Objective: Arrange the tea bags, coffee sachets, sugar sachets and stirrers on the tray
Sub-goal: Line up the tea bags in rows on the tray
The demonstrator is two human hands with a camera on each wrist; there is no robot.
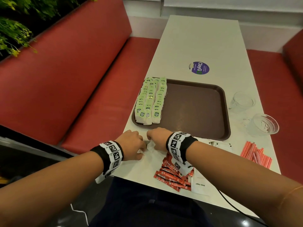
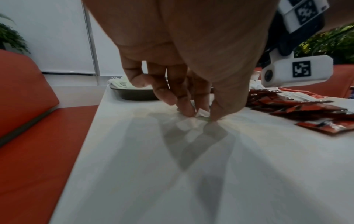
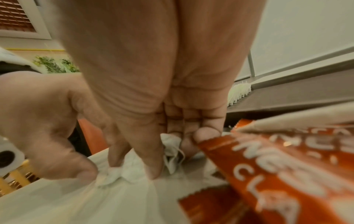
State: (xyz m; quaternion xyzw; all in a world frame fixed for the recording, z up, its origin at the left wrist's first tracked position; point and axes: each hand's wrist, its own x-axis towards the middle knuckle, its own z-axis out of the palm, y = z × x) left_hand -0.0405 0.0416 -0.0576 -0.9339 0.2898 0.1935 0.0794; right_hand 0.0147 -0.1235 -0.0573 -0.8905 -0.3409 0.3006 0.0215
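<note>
Rows of green-tagged tea bags (image 1: 150,102) fill the left side of the brown tray (image 1: 196,110). Just in front of the tray's near left corner, a few loose white tea bags (image 1: 150,147) lie crumpled on the table. My left hand (image 1: 141,146) pinches one tea bag (image 2: 203,112) between thumb and fingertips. My right hand (image 1: 152,141) curls over the same heap, thumb and fingers closed on a tea bag (image 3: 172,146). Red coffee sachets (image 1: 173,176) lie under my right wrist, white sugar sachets (image 1: 200,185) beside them, and red-striped stirrers (image 1: 255,153) at the right.
Two glass cups (image 1: 242,102) (image 1: 262,125) stand right of the tray. A purple round sticker (image 1: 199,68) is on the table beyond it. Red bench seats (image 1: 82,79) run along both sides. The tray's middle and right hold nothing.
</note>
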